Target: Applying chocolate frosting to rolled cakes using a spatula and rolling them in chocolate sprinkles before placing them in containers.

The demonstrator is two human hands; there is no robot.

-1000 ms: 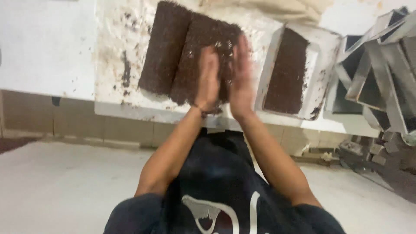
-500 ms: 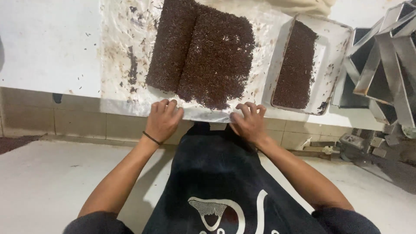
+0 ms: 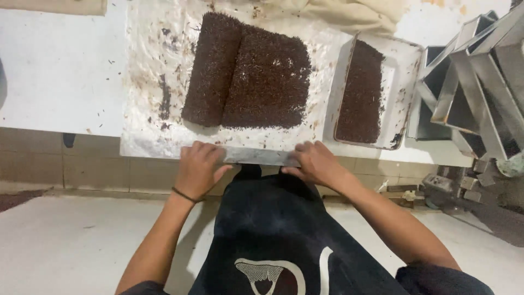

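Note:
A flat metal tray (image 3: pixel 146 136) covered with a stained plastic sheet lies on the white counter (image 3: pixel 60 76). Two dark brown crumbly slabs (image 3: pixel 248 74) rest side by side on it. My left hand (image 3: pixel 197 169) grips the tray's near edge at the left. My right hand (image 3: pixel 318 162) grips the same edge further right. A black band circles my left wrist. Between my hands the bare metal rim (image 3: pixel 256 157) shows.
A smaller rectangular metal pan (image 3: pixel 401 82) with a strip of the same dark crumbs sits to the right of the tray. Several empty metal moulds (image 3: pixel 475 82) are stacked at the far right. A beige cloth (image 3: pixel 349 13) lies behind the tray. A tiled wall face drops below the counter edge.
One second ago both hands were raised together over the slabs. They came down to the tray's near edge and now grip it, a little farther apart than half a second ago.

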